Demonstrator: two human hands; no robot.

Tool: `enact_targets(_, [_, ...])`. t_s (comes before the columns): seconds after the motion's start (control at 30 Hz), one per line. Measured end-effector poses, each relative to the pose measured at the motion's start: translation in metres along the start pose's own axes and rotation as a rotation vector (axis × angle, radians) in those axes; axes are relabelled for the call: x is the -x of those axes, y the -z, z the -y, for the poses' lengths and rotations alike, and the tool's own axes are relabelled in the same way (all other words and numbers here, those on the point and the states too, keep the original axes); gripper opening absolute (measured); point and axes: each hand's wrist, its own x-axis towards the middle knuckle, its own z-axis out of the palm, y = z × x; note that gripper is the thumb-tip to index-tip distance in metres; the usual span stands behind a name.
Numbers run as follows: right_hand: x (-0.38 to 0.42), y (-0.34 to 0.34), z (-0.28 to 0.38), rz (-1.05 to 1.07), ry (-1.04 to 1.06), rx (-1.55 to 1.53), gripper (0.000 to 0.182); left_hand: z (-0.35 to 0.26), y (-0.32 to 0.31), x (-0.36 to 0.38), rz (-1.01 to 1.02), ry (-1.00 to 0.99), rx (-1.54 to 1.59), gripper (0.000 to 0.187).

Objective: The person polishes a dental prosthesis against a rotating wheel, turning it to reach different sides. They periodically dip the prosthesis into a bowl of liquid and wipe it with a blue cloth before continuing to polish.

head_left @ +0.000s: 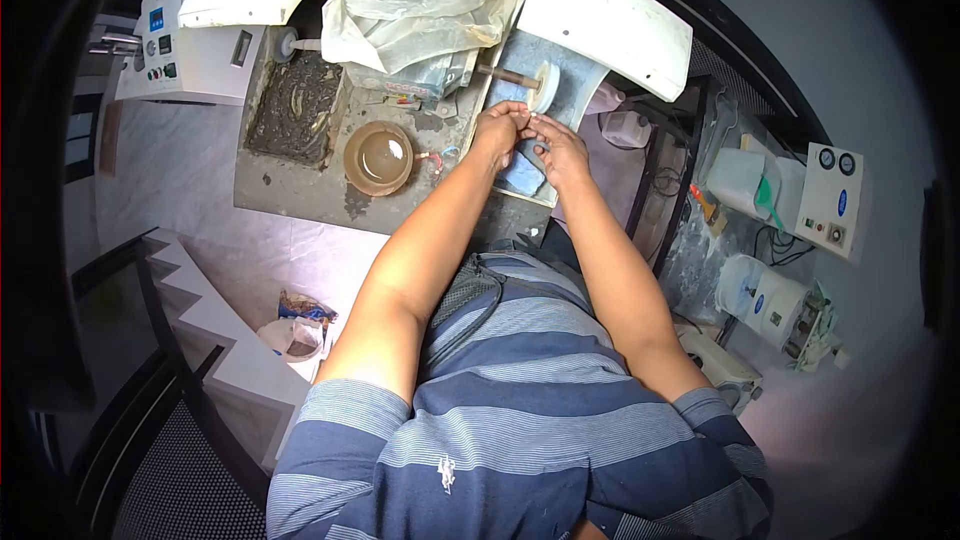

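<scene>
Both hands meet just below a white polishing wheel (545, 90), mounted on a brown spindle (508, 76). My left hand (499, 132) is closed, its fingertips pinched together near the wheel's lower edge. My right hand (561, 150) is closed in a similar pinch, fingertips touching or nearly touching those of the left. Whatever small thing sits between them is hidden by the fingers, and I cannot tell what it is. Under the hands lies a blue-lined tray (521, 174), and a white hood (605, 22) is raised above the wheel.
Left on the grey bench (300, 185) stand a brown bowl of water (378, 158) and a trough of dark wet grit (292, 115). A plastic bag (425, 5) covers the bench's middle back. A white control unit (838, 202) and a plastic container (738, 180) are at right.
</scene>
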Motion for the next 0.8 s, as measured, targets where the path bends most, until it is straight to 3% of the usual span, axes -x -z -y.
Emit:
enact_targets(0.17, [0.003, -0.002, 0.001, -0.046, 0.121, 0.124, 0.023, 0.006, -0.005, 0.000, -0.025, -0.019, 0.065, 0.009])
enact_targets(0.33, [-0.005, -0.011, 0.003, -0.141, 0.271, 0.457, 0.015, 0.006, -0.005, -0.007, -0.032, -0.003, 0.166, 0.012])
enact_targets(0.47, [0.006, -0.025, 0.000, -0.269, 0.363, 0.493, 0.012, 0.007, -0.003, -0.007, -0.023, -0.039, 0.241, 0.012])
enact_targets(0.57, [0.006, -0.025, -0.007, -0.227, 0.442, 0.474, 0.013, 0.007, -0.001, -0.007, -0.023, -0.059, 0.247, 0.013])
enact_targets(0.8, [0.001, -0.018, -0.002, -0.168, 0.354, 0.431, 0.010, 0.001, -0.013, -0.006, -0.072, -0.037, 0.108, 0.013])
